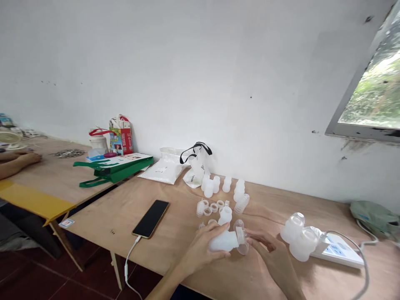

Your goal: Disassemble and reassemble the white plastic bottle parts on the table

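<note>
My left hand is wrapped round a translucent white plastic bottle, tilted on its side above the table with its mouth facing right. A clear round plastic piece with a wide rim sits at the bottle's mouth, and the fingers of my right hand grip its edge. Just behind the held bottle stands another white bottle. Several white rings lie beyond it, beside a small ribbed clear part. More white bottles stand farther back; one bottle leans to the right.
Two capped bottles stand at right, against a white power strip with cables. A charging phone lies at left. Along the wall are a white plastic package, a white bag and a green bag. Another person's arm rests far left.
</note>
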Demonstrator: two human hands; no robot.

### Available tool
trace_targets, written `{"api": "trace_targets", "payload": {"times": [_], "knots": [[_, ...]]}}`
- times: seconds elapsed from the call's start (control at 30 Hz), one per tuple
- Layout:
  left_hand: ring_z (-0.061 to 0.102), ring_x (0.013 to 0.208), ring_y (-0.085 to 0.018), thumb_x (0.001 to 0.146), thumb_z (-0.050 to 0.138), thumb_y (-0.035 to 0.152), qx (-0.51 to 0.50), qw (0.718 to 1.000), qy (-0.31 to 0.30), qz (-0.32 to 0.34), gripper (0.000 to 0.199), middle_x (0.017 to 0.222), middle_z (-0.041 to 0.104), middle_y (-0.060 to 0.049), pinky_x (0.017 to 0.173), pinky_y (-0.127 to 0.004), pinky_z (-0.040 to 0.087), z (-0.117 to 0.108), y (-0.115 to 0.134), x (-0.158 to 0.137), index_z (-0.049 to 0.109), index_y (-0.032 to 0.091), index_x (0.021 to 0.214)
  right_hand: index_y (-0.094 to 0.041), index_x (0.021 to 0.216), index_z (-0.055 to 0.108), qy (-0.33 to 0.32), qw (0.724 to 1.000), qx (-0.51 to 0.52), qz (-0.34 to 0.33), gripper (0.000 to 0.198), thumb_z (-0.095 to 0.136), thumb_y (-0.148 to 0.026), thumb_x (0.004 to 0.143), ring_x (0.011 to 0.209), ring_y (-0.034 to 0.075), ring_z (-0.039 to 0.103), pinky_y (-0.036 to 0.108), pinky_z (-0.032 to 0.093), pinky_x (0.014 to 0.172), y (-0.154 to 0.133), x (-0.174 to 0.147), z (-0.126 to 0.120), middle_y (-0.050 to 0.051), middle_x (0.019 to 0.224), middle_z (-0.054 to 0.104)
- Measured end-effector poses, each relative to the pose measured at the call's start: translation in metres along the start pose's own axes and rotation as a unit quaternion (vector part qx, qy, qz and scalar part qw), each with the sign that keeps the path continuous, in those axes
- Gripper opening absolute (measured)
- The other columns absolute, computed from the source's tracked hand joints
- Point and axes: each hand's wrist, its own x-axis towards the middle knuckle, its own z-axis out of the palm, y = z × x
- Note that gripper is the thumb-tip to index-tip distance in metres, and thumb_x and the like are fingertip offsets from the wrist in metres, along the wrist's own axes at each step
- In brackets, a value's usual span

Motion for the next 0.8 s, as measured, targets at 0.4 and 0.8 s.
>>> {"api": "trace_targets", "payload": {"times": [0.4, 0.8], "knots": [[0.061, 0.121, -0.031, 0.078, 0.085, 0.051, 0.026, 0.999, 0.012, -0.015, 0.061, 0.132, 0.069, 0.000, 0.106, -0.040, 0.045, -0.013, 0.006, -0.010, 0.066, 0.035, 0.134, -0.029, 0.089, 0.084, -0.037, 0.996, -0.050, -0.066, 0.028, 0.078, -0.055, 0.080, 0.094, 0.030, 0.076, 0.036, 0.061, 0.083, -0.007, -0.008, 0.009, 0.008, 0.099, 0.082], [0.065, 0.118, -0.029, 0.083, 0.084, 0.045, 0.032, 0.997, 0.000, 0.076, 0.057, 0.131, 0.071, 0.000, 0.107, -0.036, 0.043, -0.019, 0.018, -0.011, 0.067, 0.032, 0.135, -0.024, 0.075, 0.062, -0.066, 0.992, -0.093, -0.049, 0.048, 0.046, -0.063, 0.099, 0.069, 0.018, 0.063, 0.025, 0.050, 0.065, 0.005, -0.012, 0.028, 0.001, 0.070, 0.066]]}}
